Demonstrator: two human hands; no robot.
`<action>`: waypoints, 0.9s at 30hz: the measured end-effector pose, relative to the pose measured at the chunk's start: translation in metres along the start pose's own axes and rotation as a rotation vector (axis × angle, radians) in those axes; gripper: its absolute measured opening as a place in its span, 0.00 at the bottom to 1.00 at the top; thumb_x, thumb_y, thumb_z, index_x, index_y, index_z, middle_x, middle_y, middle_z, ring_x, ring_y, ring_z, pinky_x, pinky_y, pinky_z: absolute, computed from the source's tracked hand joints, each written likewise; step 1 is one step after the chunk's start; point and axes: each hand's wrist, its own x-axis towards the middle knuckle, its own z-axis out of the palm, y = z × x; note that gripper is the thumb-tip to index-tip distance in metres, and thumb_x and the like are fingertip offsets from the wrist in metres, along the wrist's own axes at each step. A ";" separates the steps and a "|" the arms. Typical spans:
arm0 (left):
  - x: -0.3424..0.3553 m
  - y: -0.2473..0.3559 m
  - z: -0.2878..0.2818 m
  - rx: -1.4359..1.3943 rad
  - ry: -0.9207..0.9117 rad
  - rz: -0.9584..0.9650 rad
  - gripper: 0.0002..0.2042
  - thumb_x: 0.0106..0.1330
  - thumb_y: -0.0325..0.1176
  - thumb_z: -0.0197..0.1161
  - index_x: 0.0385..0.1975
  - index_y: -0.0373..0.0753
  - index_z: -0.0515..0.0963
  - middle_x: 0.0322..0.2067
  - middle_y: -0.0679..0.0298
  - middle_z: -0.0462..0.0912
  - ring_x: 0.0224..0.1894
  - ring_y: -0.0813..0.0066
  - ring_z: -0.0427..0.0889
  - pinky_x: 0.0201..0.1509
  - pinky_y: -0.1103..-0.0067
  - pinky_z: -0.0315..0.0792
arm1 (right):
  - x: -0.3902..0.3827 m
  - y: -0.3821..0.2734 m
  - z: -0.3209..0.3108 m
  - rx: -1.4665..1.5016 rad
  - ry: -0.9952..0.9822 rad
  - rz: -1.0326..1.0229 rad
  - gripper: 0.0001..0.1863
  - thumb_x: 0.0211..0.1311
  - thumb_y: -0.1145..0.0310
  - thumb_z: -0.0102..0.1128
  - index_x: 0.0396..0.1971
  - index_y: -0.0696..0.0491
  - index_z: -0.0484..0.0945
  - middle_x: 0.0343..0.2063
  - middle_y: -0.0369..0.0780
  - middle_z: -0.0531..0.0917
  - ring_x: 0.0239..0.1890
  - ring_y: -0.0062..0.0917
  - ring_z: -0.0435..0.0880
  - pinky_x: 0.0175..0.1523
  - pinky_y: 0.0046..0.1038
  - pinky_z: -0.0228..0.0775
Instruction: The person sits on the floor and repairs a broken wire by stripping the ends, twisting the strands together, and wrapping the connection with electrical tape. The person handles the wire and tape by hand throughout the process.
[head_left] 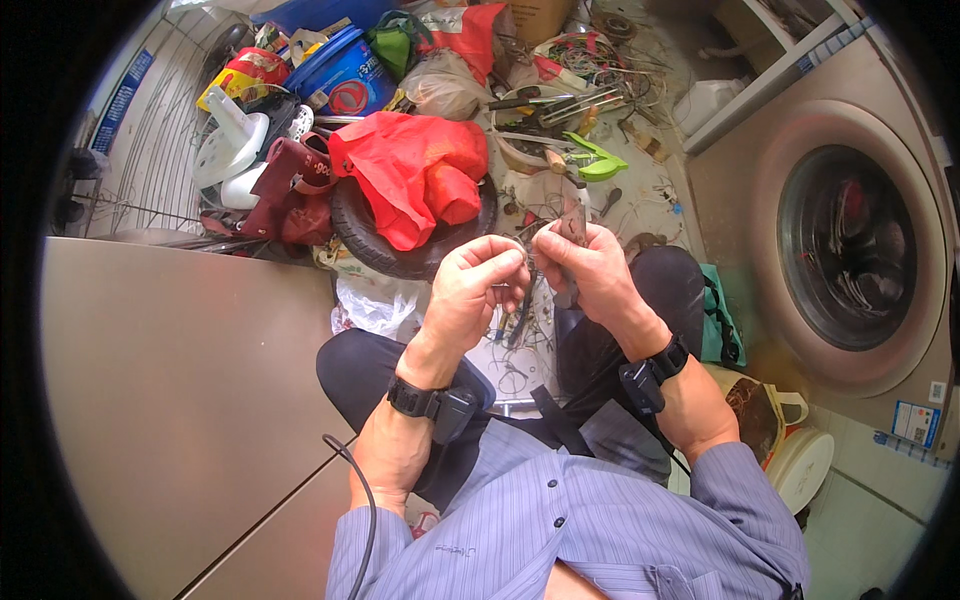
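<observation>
Left hand (478, 285) pinches narrow, contents unclear. Right hand (598, 275) grips dark flat piece (573, 227). Red bag (400, 175) overlaps tyre (362, 235) edge.

Bright; bowed edges, perhaps soft

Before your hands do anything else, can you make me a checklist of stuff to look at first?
1. Right hand has a grip: ok, its fingers pinch a dark piece.
2. Left hand has a grip: cannot tell; thumb and finger are pinched together, but what's between them is too small to see.
3. Wrist bands on: ok, a black one on the left and another on the right.
4. Floor tidy: not ok, tools and wires lie about.
5. Tyre uncovered: not ok, a red bag lies over part of it.
</observation>
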 end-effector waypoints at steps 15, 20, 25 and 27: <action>-0.004 0.002 -0.010 -0.091 0.010 -0.006 0.04 0.74 0.27 0.62 0.42 0.35 0.81 0.25 0.67 0.80 0.17 0.88 0.65 0.19 0.89 0.57 | -0.002 0.003 0.005 -0.720 0.070 -0.543 0.10 0.62 0.77 0.69 0.43 0.57 0.86 0.34 0.34 0.82 0.38 0.20 0.81 0.44 0.21 0.73; -0.007 0.003 -0.007 -0.058 0.050 0.065 0.03 0.73 0.27 0.63 0.42 0.37 0.81 0.25 0.68 0.80 0.18 0.89 0.66 0.20 0.89 0.58 | 0.000 0.011 0.007 -0.509 0.039 -0.375 0.07 0.66 0.76 0.68 0.42 0.57 0.85 0.33 0.31 0.83 0.36 0.17 0.80 0.44 0.21 0.73; -0.011 0.000 0.000 0.187 0.159 0.267 0.04 0.72 0.27 0.66 0.43 0.37 0.82 0.29 0.71 0.83 0.24 0.92 0.73 0.25 0.90 0.63 | -0.007 0.008 0.011 -0.363 0.098 -0.164 0.05 0.67 0.74 0.68 0.40 0.58 0.85 0.31 0.32 0.85 0.35 0.13 0.80 0.42 0.21 0.74; -0.011 -0.001 0.002 0.266 0.171 0.316 0.05 0.71 0.26 0.67 0.43 0.35 0.83 0.31 0.71 0.85 0.28 0.91 0.76 0.30 0.89 0.68 | -0.006 0.007 0.013 -0.402 0.072 -0.209 0.06 0.68 0.74 0.67 0.42 0.58 0.84 0.30 0.28 0.84 0.33 0.11 0.78 0.40 0.19 0.72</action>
